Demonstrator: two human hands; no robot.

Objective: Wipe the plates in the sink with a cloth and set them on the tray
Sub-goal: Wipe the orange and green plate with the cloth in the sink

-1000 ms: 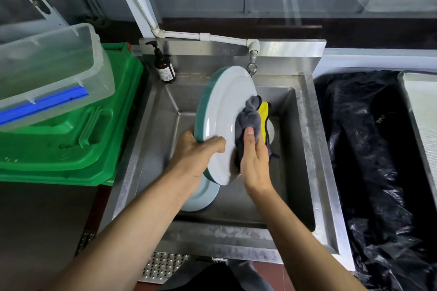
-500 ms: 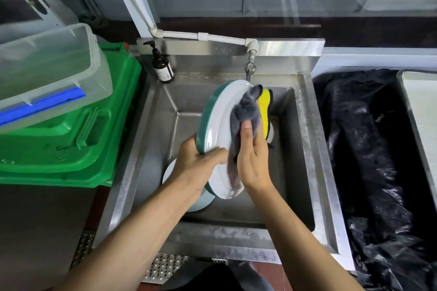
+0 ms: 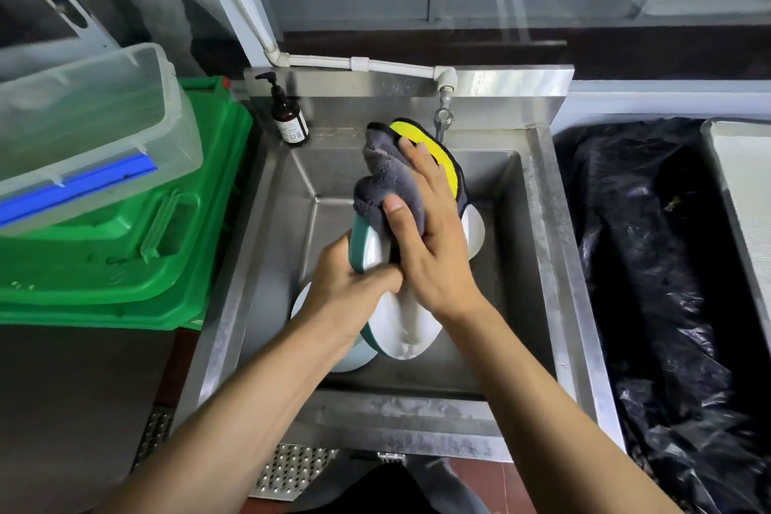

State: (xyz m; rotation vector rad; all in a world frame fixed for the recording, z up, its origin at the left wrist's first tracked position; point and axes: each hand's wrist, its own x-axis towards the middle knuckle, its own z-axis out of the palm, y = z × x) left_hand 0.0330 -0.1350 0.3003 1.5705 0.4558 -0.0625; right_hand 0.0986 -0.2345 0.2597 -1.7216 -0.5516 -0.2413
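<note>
My left hand point(image 3: 354, 284) grips the plate point(image 3: 400, 325) at its teal rim, thumb curled over the white face, holding it on edge above the sink point(image 3: 538, 263). The plate is tilted, its white face turned right toward my other hand; its lower edge hangs over the basin floor, and I cannot tell if it touches.

My right hand point(image 3: 434, 246) presses the cloth point(image 3: 388, 179) against the plate's face. Fingers are spread and nearly straight over the cloth, thumb laid on its grey side. The cloth is grey with a yellow panel and is bunched over the plate's upper edge, hiding most of the top half.

A second plate point(image 3: 302, 300) lies in the sink at near left, mostly hidden under my left wrist. A sliver of a third plate point(image 3: 473, 230) shows just right of the cloth, behind my right hand.

The tap point(image 3: 443, 113) stands at the far wall of the sink, above the cloth. A brown pump bottle point(image 3: 288, 117) stands on the far left corner of the sink ledge.

Left of the sink: stacked green crates point(image 3: 125, 263) with a clear tub point(image 3: 91, 129) resting on top. Right of the sink: a bin lined with a black bag point(image 3: 667, 284), and at the far right edge the pale tray point(image 3: 747, 188).
</note>
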